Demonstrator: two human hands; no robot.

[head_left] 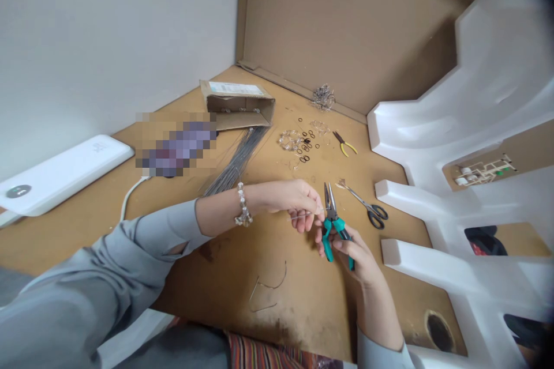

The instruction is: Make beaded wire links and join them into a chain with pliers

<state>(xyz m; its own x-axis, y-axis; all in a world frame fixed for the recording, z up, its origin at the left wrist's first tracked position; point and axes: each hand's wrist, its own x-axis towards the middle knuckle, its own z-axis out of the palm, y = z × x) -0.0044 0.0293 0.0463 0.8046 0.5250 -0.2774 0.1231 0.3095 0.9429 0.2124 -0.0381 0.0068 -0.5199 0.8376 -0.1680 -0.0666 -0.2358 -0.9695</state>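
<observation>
My left hand [303, 203] is closed, its fingers pinching a thin wire [300, 217] near the middle of the table. Right beside it, my right hand [352, 248] grips a pair of needle-nose pliers [333, 222] with teal and black handles. The plier jaws point away from me and are slightly parted, with nothing clearly between them. Behind my left forearm lies a bundle of straight grey wires [242, 158]. A few bent wire pieces [268, 287] rest on the table close to me.
Scissors [371, 210] and yellow-handled pliers [345, 143] lie to the right. Farther back are dark rings [305, 147], clear beads [289, 140], a wire tangle [323, 97] and an open cardboard box [240, 121]. A white power bank [64, 173] sits left; white moulded foam [411, 190] borders the right.
</observation>
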